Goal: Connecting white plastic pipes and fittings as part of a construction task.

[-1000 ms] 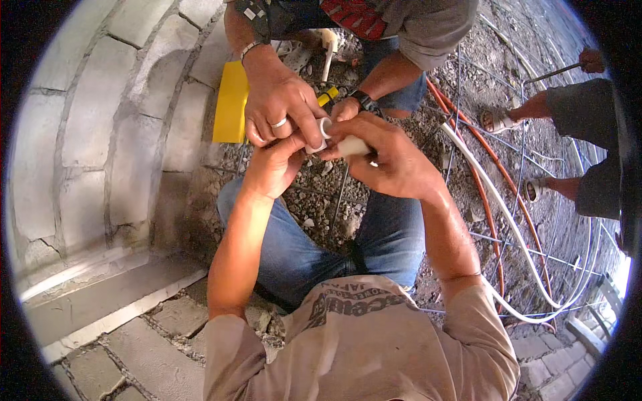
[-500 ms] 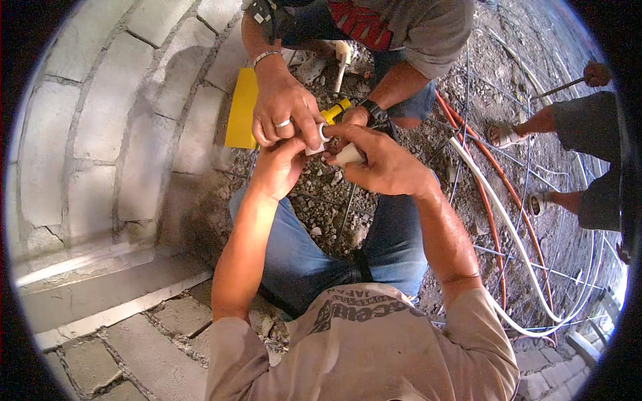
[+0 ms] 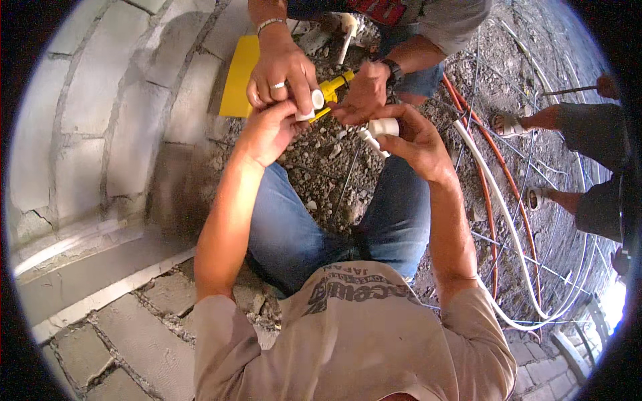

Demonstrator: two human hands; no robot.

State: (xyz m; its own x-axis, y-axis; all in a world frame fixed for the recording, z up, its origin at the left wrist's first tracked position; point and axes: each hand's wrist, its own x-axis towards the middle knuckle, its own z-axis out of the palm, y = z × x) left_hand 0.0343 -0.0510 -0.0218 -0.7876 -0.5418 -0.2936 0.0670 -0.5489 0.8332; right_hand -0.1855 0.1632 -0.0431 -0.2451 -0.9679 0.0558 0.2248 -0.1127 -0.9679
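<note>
A block wall [image 3: 100,107] rises on the left over rubble ground [image 3: 324,177], crossed by thin bars on the right. Another person's bent legs [image 3: 588,134], in sandals, stand at the far right. A white hose [image 3: 483,167] and orange hoses [image 3: 503,170] curve across the ground beyond the right forearm. Ahead, a co-worker [image 3: 455,27] crowds the space, both hands close to the wearer's own. A yellow panel [image 3: 239,80] stands behind the co-worker's ringed hand [image 3: 287,75], and a yellow tool [image 3: 334,87] lies between the co-worker's hands, partly covered. The right hand [image 3: 420,144] is curled around a white fitting [image 3: 384,127], held up over the rubble; whether it is one piece or two is hard to tell. The left hand [image 3: 264,137] is narrowed, its fingertips on a small fitting [image 3: 305,115] that the co-worker's fingers also touch; whose grip bears it, I cannot tell. The co-worker's head is cut off by the top edge, and fingers hide part of both fittings.
</note>
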